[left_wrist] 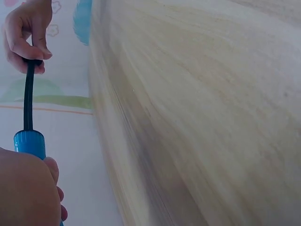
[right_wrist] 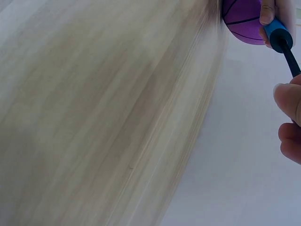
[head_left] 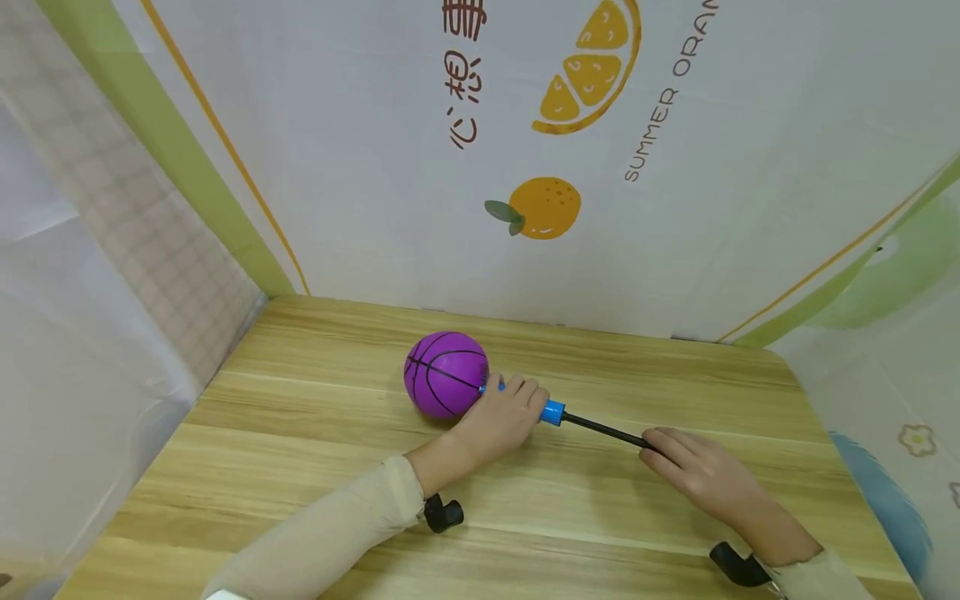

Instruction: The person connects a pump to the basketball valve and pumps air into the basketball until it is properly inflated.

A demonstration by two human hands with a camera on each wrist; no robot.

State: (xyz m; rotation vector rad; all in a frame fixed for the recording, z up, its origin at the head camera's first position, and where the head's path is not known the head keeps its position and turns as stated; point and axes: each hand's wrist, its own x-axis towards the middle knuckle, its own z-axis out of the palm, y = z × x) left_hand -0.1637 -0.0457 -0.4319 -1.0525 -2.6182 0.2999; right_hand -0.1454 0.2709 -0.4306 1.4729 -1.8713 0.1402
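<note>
"What is held in the grip of the left hand (head_left: 504, 419)?"

"The blue barrel (head_left: 553, 412) of a hand pump (head_left: 560, 413) is wrapped by its fingers."

"And by the right hand (head_left: 703, 473)?"

"The black handle (left_wrist: 33, 61) is pinched at the far end of the black rod (head_left: 603, 430), which is exposed between both hands."

"Where is the pump held?"

"Over the wood-grained counter (head_left: 315, 467), its blue end seen at the purple basketball's edge (head_left: 445, 373); whether the two are joined cannot be told."

"And the ball?"

"It is set on the counter, before a white printed cloth (head_left: 375, 208)."
</note>
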